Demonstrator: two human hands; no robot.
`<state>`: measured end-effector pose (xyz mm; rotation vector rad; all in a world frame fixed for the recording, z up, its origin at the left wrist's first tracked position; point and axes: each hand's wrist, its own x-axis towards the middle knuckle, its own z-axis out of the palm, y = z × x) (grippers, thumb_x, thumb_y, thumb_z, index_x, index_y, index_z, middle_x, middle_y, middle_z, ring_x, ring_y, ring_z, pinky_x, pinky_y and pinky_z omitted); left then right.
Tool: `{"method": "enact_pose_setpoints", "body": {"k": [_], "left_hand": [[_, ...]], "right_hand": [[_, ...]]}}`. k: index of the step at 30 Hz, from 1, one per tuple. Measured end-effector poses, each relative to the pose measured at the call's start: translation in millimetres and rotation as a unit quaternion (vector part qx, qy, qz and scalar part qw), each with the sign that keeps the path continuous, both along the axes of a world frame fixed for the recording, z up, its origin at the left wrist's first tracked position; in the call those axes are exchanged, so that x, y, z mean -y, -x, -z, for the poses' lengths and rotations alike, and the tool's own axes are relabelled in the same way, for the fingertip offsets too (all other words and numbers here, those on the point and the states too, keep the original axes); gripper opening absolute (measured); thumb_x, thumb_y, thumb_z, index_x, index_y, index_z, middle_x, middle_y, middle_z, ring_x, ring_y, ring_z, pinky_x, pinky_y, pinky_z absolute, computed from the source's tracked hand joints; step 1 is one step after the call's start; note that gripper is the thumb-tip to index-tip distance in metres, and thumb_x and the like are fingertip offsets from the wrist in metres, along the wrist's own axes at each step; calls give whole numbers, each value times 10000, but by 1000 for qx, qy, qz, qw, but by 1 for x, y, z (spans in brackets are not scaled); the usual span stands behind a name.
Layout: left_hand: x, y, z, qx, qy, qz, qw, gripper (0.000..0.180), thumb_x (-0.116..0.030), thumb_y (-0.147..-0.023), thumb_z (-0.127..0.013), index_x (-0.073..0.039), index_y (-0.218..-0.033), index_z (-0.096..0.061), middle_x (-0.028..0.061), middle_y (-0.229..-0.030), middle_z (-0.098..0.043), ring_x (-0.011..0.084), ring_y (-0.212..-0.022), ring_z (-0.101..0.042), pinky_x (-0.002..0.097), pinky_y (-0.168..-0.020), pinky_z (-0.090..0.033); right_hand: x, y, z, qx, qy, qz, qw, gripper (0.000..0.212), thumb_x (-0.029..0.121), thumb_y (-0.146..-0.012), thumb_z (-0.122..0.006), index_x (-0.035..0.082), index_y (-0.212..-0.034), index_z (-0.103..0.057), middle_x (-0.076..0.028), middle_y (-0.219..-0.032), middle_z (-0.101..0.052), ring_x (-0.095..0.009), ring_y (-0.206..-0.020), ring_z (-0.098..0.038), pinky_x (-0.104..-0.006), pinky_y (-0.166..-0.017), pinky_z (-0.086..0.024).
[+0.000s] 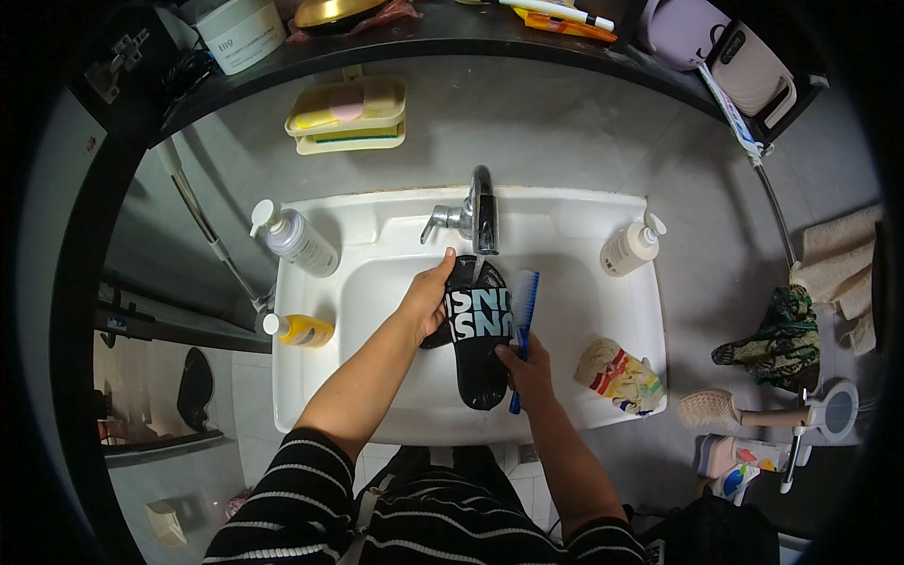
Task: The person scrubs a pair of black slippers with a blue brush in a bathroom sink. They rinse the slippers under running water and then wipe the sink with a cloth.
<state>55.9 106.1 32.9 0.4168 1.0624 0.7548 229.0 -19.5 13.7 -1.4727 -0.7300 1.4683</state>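
Over the white sink basin (377, 282) I hold a black slide sandal (482, 372) with pale blue lettering on its strap. My left hand (428, 299) grips the sandal's left edge near the end under the faucet (483, 212). What looks like a thin stream of water falls from the spout onto that end. My right hand (529, 369) is closed round the handle of a blue brush (527, 297), bristles pointing up and beside the strap; its thumb reaches the sandal's right edge. Part of another black sandal (437, 335) shows below my left hand, mostly hidden.
On the sink's left rim stand a clear pump bottle (306, 247) and a yellow bottle (306, 330). A white pump bottle (631, 247) and a crumpled patterned cloth (620, 377) sit on the right. A yellow soap holder (348, 118) hangs behind, under a dark shelf (443, 42).
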Motion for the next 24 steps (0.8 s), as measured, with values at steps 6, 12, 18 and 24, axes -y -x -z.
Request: {"method": "enact_pose_setpoints", "body": {"k": [6,12,18,24], "left_hand": [[38,-10,22,-45,-8,-81,996,375,-181,-759,-746,-65,-1035,-520,48,-849,-619,142,-696,-594,304,-635,-499],[34,9,62,-214,-177,-76,958,358,68,-756,-660,-5,-1056,-479,88,-889,-617,173,-763,-614,305,-687,-529],[42,19,72,-267,-222,-38,937,343,77,-751,-652,-15,-1046,-502,57,-886,-604,140,-743,-590,276,-657,-503],[36,22,49,-211,-262,-81,938,355,79,-742,-658,-32,-1051,-523,31,-883,-604,112,-767,-570,248,-704,-477]], "right_hand": [[-1,22,36,1,-48,62,997,399,53,-807,-663,76,-1182,-529,-20,-788,-604,-67,-553,-495,-227,-458,-372],[1,-5,67,440,-157,-35,884,563,204,-848,-632,92,-1359,-422,-110,-804,-631,-230,-686,-607,-305,-625,-483],[4,-4,27,570,-313,-143,746,416,188,-863,-585,179,-1273,-520,-56,-723,-539,-232,-580,-573,-357,-492,-476],[-19,-1,22,590,-302,-135,737,346,206,-866,-584,209,-1211,-555,-47,-767,-541,-251,-573,-587,-381,-501,-496]]}}
